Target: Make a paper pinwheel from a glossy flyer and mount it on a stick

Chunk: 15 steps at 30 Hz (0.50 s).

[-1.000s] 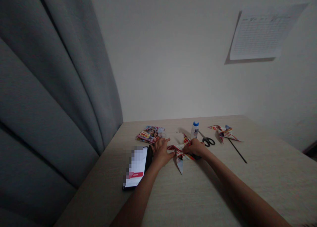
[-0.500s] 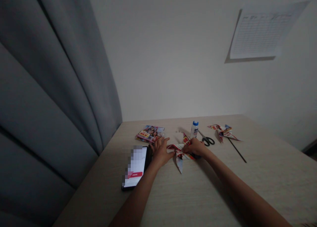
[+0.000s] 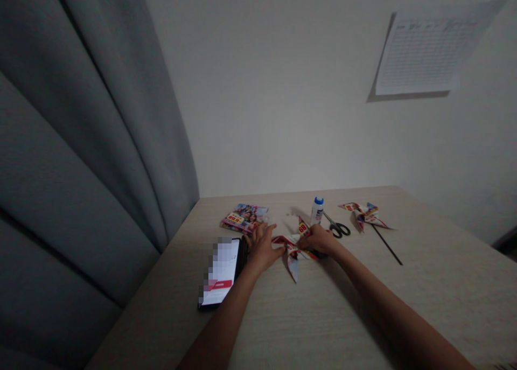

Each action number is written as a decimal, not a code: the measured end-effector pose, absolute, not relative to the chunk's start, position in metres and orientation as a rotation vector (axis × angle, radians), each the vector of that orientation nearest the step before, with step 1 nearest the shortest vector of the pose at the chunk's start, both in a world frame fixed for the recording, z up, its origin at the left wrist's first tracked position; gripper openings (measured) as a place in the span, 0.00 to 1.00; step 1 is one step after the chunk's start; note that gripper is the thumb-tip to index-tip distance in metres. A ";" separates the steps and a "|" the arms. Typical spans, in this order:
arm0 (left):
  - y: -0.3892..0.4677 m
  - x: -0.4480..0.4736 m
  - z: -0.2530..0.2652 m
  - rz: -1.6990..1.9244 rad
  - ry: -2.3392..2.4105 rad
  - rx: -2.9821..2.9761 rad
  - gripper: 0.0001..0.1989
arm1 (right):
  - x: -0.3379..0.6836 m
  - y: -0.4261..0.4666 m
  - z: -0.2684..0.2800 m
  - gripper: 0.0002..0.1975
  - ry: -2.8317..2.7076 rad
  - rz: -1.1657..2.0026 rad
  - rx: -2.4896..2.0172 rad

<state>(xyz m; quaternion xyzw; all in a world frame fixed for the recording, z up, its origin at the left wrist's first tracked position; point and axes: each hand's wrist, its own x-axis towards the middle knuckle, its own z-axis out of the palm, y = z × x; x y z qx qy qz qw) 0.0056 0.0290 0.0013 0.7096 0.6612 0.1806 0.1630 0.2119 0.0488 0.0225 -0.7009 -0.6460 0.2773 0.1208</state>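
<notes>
A paper pinwheel point(image 3: 292, 258) folded from printed red-and-white paper lies on the table between my hands. With fingers bent inward, my right hand point(image 3: 319, 239) presses or pinches it near its middle; the fingertips are partly hidden. My left hand point(image 3: 262, 249) rests at its left side, fingers spread, the thumb at the paper's edge. Just behind my right hand stands a white glue bottle point(image 3: 317, 213) with a blue cap. Beside the bottle lie scissors point(image 3: 341, 230) with black handles.
At the right lies a second pinwheel point(image 3: 367, 215) on a dark stick point(image 3: 388, 245). A lit phone point(image 3: 222, 284) lies left of my left forearm, with printed leaflets point(image 3: 242, 217) behind it. A grey curtain point(image 3: 121, 117) hangs along the left; a printed sheet point(image 3: 422, 55) is on the wall.
</notes>
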 end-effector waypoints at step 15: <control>0.026 0.004 0.002 0.544 1.891 2.010 0.37 | 0.217 0.036 0.025 0.19 -1.942 0.732 -2.013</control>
